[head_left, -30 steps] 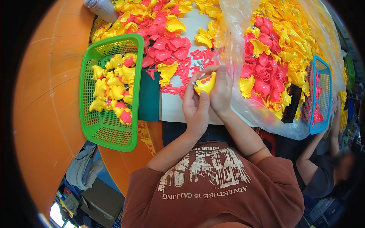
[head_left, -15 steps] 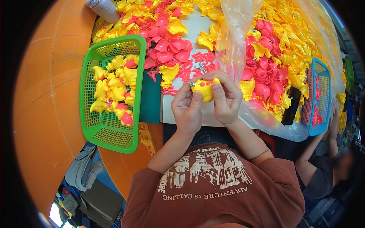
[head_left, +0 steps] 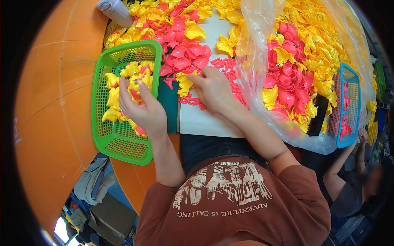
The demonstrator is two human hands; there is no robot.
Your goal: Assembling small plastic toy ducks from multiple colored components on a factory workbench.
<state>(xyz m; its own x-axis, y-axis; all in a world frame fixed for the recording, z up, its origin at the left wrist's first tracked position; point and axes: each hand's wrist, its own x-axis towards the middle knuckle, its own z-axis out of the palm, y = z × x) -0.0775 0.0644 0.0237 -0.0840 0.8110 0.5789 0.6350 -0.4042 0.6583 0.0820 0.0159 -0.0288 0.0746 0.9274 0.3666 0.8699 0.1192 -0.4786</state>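
My left hand (head_left: pixel 143 108) is over the green basket (head_left: pixel 100 135), thumb and fingers apart. A rounded yellow plastic toy piece (head_left: pixel 135 88) with red spots and a small metal stub lies between them, among several similar yellow and red pieces (head_left: pixel 113 98). Whether the fingers still touch it is hard to see. On the white tabletop (head_left: pixel 201 123), my right hand (head_left: pixel 215 90) has its fingertips closed on the edge of a curved yellow plastic shell (head_left: pixel 184 84). Small red plastic parts (head_left: pixel 223 63) lie around and partly under that hand.
Red shells (head_left: pixel 180 55) and yellow shells heap at the back. Clear plastic sheeting (head_left: pixel 254 53) borders another heap on the right. A blue basket (head_left: pixel 348 106) holds red parts, near another person's hand (head_left: pixel 362 134). A pale bottle (head_left: pixel 117 12) stands at the back left.
My hands have parted. The left carried the spotted yellow toy piece left into the green basket and spread its fingers; the right moved left to the loose yellow shell.
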